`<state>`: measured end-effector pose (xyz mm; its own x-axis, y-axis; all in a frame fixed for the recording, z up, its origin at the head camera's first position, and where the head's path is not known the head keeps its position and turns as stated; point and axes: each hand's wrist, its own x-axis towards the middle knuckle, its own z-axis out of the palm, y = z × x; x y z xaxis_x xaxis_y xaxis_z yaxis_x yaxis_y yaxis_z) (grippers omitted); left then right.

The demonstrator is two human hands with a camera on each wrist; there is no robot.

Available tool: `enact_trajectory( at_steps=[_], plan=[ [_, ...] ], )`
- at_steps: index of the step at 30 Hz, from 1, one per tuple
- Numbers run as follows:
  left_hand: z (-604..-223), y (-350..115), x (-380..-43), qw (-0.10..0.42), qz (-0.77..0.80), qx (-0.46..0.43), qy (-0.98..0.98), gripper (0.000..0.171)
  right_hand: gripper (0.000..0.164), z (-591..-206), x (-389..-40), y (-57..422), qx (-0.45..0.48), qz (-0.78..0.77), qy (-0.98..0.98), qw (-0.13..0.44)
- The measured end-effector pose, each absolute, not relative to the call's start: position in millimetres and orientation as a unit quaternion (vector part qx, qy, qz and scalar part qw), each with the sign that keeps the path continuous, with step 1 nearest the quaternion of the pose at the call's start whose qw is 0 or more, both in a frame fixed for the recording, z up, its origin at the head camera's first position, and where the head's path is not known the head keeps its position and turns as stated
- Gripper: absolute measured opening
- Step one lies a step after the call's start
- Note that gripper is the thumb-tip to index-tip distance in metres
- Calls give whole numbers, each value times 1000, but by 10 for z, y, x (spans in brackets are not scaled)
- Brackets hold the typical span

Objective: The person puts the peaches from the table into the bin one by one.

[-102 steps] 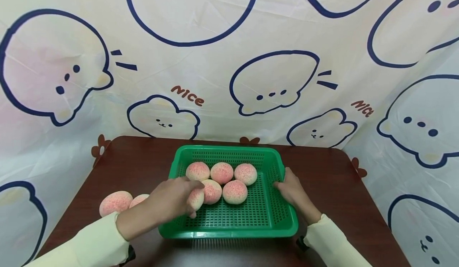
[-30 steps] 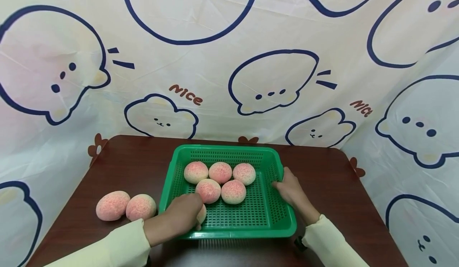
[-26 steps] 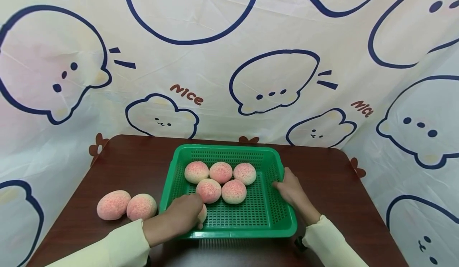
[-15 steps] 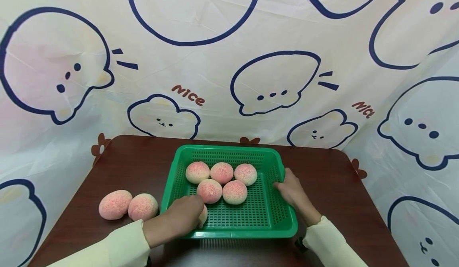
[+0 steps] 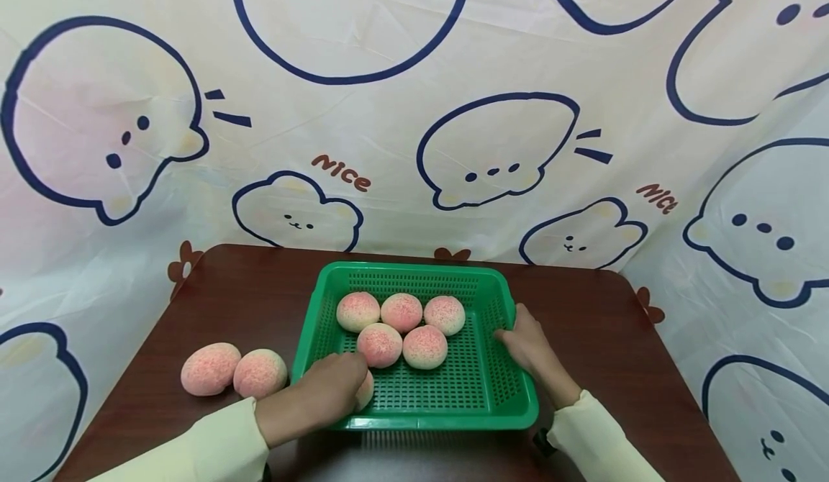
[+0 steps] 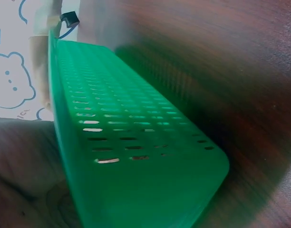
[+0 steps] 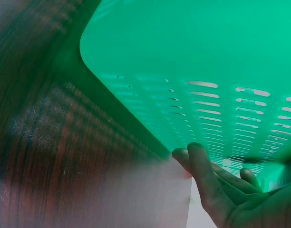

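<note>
My left hand (image 5: pixel 327 388) holds a pink-speckled peach (image 5: pixel 366 390) low in the near left corner of a green plastic basket (image 5: pixel 447 422). Most of that peach is hidden behind the hand. Several more peaches, such as the one at the front right (image 5: pixel 424 347), lie in two rows farther back in the basket. At the basket's right rim my right hand (image 5: pixel 529 342) grips the side, thumb inside. In the right wrist view its fingers (image 7: pixel 202 173) lie along the outside of the slotted wall. The left wrist view shows mostly the basket's outer wall (image 6: pixel 136 190).
Two loose peaches, one larger (image 5: pixel 210 370) and one beside it (image 5: pixel 260 373), sit on the dark wooden table (image 5: pixel 239 288) left of the basket. A cloth with cartoon bears (image 5: pixel 388 129) hangs behind and at both sides.
Since the oldest frame, my left hand has brought its peach nearer and down into the basket's front left corner. Over the last second it has barely moved. My right hand keeps its grip.
</note>
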<state>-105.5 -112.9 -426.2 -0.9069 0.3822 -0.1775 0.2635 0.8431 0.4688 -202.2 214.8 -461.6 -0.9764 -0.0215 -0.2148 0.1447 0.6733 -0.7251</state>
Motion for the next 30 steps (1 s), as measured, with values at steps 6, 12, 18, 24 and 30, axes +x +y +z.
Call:
enact_trajectory(
  at_steps=[6, 12, 18, 24, 30],
  plan=[
    [-4250, -1143, -1054, 137, 222, 171, 950, 32, 47, -4630, -2029, 2147, 31, -402, 910, 103],
    [-4156, -1138, -1078, 136, 220, 154, 954, 32, 48, -4635, -2030, 2152, 27, -404, 909, 100],
    [-3848, -1174, -1150, 104, 197, 113, 968, 15, 50, -4613, -2033, 2150, 26, -409, 907, 97],
    [-3525, -1464, -1218, 2, 213, 96, 972, 24, 48, -4619, -2033, 2147, 32, -414, 904, 99],
    [-3357, -1863, -1306, -28, 212, 63, 975, 29, 49, -4627, -2026, 2161, 28, -413, 905, 96]
  ],
)
